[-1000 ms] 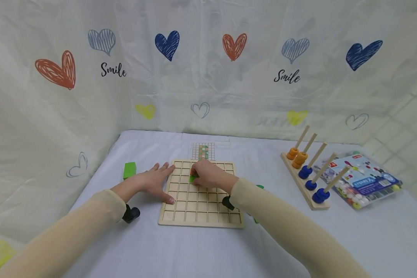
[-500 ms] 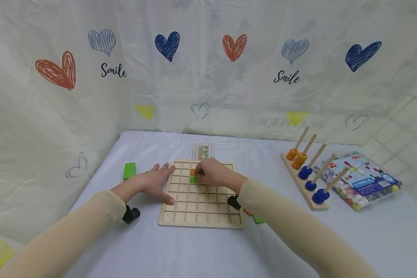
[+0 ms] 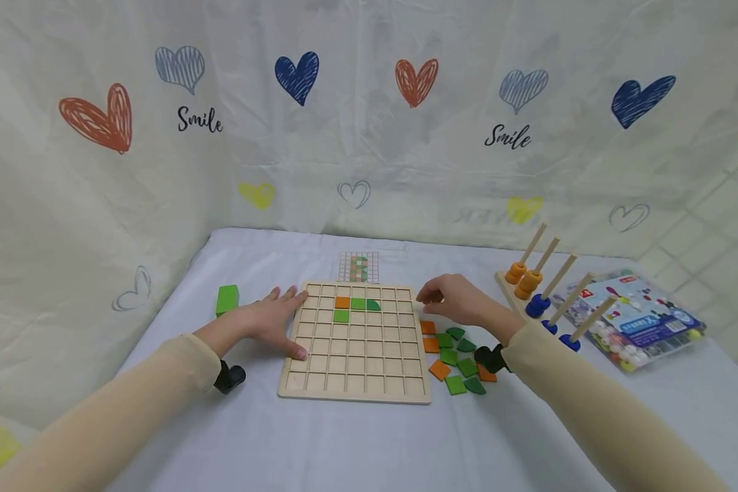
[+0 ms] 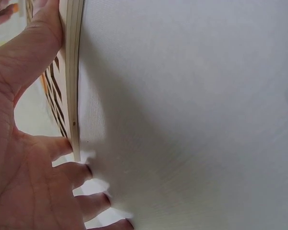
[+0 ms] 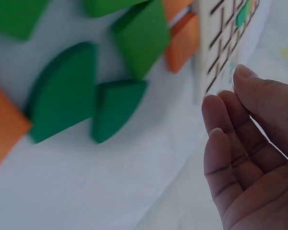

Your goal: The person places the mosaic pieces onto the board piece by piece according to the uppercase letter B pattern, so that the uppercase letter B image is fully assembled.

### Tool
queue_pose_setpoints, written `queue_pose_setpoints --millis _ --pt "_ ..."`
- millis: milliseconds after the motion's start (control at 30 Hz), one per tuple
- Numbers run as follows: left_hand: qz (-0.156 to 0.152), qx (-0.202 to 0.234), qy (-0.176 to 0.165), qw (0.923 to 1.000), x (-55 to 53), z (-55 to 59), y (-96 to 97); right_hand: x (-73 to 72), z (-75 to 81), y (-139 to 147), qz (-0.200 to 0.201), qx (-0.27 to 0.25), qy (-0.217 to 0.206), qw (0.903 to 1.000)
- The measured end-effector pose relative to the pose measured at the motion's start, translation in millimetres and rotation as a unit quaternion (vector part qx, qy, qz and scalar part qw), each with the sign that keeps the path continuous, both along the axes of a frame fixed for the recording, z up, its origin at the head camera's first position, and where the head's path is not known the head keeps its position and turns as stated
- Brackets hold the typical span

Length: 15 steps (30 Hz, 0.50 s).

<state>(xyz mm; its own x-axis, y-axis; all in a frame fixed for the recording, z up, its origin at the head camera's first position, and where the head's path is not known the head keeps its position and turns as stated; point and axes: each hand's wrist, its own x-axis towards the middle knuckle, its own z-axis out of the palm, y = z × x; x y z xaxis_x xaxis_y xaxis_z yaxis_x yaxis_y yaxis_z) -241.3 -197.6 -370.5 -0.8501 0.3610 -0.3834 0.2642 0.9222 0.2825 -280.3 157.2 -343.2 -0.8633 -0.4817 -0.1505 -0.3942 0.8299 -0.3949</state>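
Note:
A wooden grid board (image 3: 363, 372) lies on the white cloth. Set in its upper cells are an orange square tile (image 3: 342, 302), a green square tile (image 3: 358, 303) and a dark green quarter-circle tile (image 3: 373, 305); another green tile (image 3: 341, 316) sits under the orange one. Fingers spread, my left hand (image 3: 267, 322) rests along the board's left edge, thumb on its rim in the left wrist view. My right hand (image 3: 458, 299) hovers just off the board's right edge, fingers loosely bent and holding nothing. Below it are loose orange tiles (image 3: 439, 370) and dark green quarter-circle tiles (image 5: 65, 91).
Behind the board lies a printed pattern card (image 3: 359, 267). A green block (image 3: 227, 300) stands beyond my left wrist. To the right are a wooden peg rack (image 3: 531, 281) with orange and blue rings and a clear box (image 3: 658, 321) of beads.
My right hand has left the tiles on the board and moved right, past its edge. The quarter-circle tile and the loose tiles now show uncovered. The left hand stays put.

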Motion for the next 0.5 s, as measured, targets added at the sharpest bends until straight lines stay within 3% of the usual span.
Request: queue_pose_setpoints --millis 333,500 --pt "0.003 0.001 -0.003 1.0 0.1 -0.1 1.2 5.8 -10.7 12 -0.008 0.017 -0.068 0.9975" --pt "0.004 0.001 -0.003 1.0 0.2 -0.3 1.5 7.7 -14.1 11 -0.023 0.033 -0.072 0.9966"
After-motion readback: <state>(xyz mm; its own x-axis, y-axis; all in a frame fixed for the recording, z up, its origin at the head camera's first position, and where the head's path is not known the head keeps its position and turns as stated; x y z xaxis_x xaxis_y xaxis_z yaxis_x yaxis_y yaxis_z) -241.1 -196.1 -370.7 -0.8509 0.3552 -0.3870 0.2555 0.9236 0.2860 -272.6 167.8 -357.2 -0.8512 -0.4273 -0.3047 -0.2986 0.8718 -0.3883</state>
